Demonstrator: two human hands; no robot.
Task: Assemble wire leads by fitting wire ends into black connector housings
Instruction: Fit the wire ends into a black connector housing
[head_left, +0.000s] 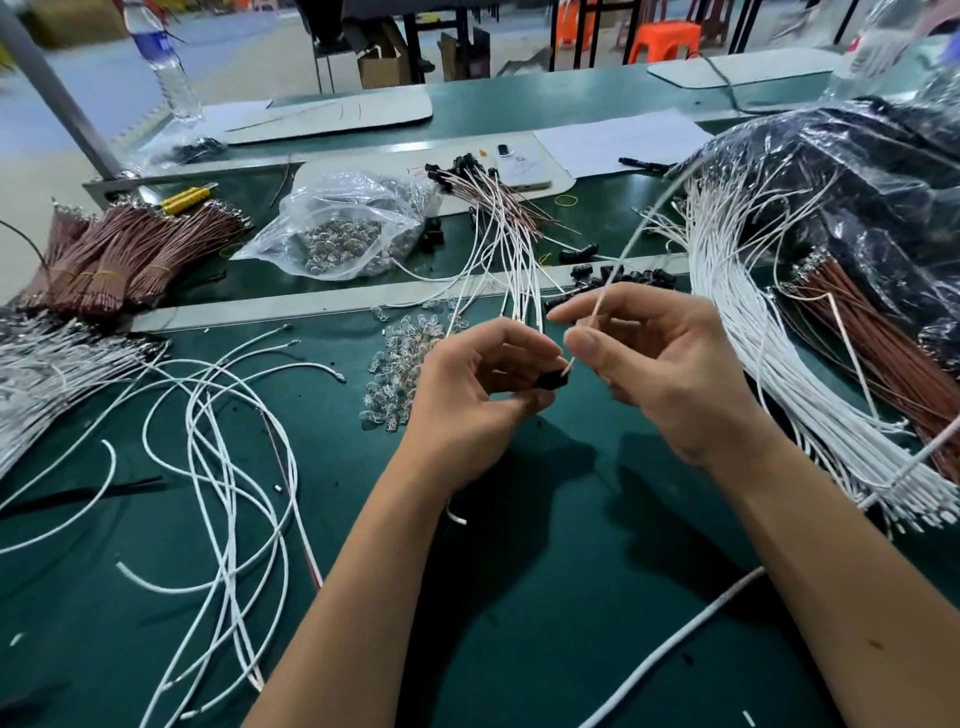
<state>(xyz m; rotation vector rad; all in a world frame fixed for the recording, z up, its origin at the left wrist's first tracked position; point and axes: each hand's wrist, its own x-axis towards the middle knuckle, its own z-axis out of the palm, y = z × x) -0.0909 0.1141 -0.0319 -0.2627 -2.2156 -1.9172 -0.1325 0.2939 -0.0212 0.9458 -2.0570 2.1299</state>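
Observation:
Above the green table's middle, my left hand (480, 387) pinches a small black connector housing (551, 379) between thumb and fingers. My right hand (657, 358) pinches a white wire (631, 244) between thumb and forefinger, and the wire's end meets the housing's top. The wire arcs up and away to the right. More black housings (626, 278) lie in a loose heap just behind my hands. A fan of finished leads with black housings (498, 208) lies further back.
A thick bundle of white wires (769, 332) and brown wires (883, 343) lies to the right, beside a plastic bag (857, 171). Loose white wires (223, 441) loop at left. Brown bundles (119, 254), a bag of clear parts (343, 228) and scattered clear parts (400, 358) lie nearby.

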